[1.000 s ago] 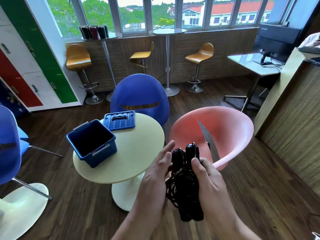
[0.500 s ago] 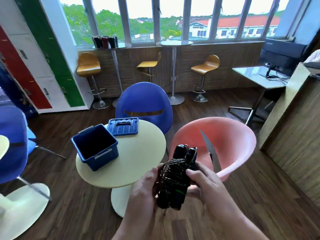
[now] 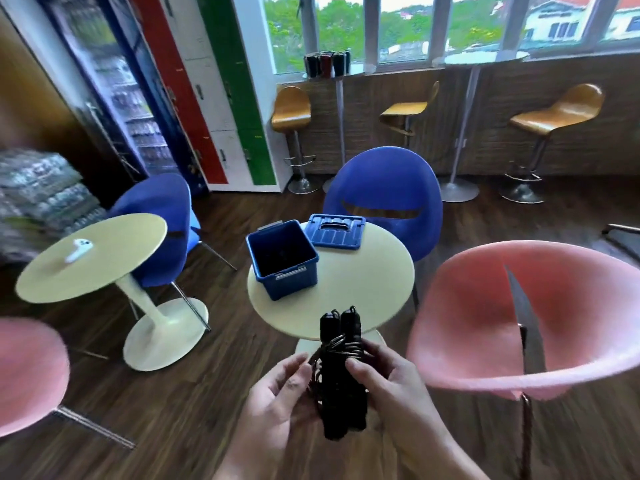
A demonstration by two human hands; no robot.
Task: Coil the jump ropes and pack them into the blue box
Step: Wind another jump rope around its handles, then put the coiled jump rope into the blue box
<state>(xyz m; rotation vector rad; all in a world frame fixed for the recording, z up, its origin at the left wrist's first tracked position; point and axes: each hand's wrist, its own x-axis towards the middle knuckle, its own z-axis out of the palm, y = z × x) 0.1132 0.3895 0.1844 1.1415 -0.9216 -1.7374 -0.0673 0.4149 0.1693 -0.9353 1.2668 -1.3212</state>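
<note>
Just one jump rope [image 3: 341,372] (two hands [image 3: 277,407])

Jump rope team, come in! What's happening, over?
Left hand, right hand both gripping coiled jump rope. Blue box open on table, lid beside it. Path clear.

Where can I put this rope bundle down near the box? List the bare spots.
On the round table, the top is bare right of the blue box and in front of it, toward the hands. The far edge is crowded: the lid sits there beside the box.
</note>
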